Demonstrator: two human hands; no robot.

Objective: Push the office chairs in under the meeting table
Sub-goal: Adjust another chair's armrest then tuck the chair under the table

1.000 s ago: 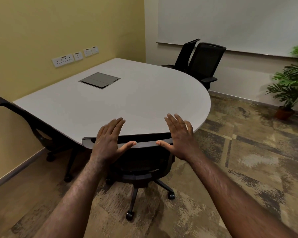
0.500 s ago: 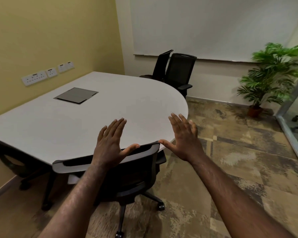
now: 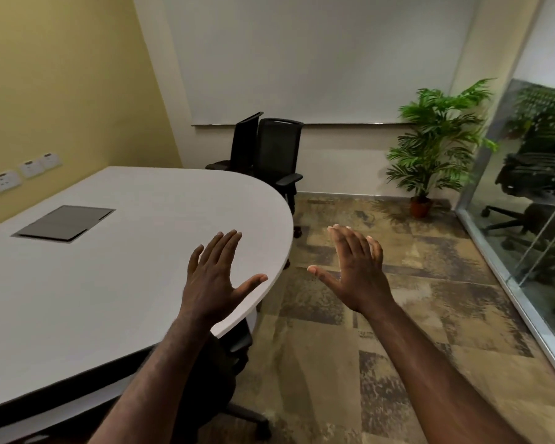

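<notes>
The white meeting table [image 3: 109,283] with a rounded end fills the left of the view. A black office chair [image 3: 228,363] sits tucked under its near edge, mostly hidden by the tabletop and my left forearm. My left hand [image 3: 215,280] hovers flat over the table's edge, fingers spread, holding nothing. My right hand [image 3: 356,274] is raised flat over the carpet beside the table, also holding nothing. Two more black chairs [image 3: 276,155] stand at the table's far end by the back wall.
A potted palm [image 3: 436,149] stands in the far right corner. A glass partition [image 3: 526,219] runs along the right side, with other chairs behind it. A grey cable hatch [image 3: 64,222] is set into the tabletop. Patterned carpet lies between the table and the glass.
The view has swung to the right. Both hands have come off the near chair's backrest and now hover in the air; the chair sits further under the table.
</notes>
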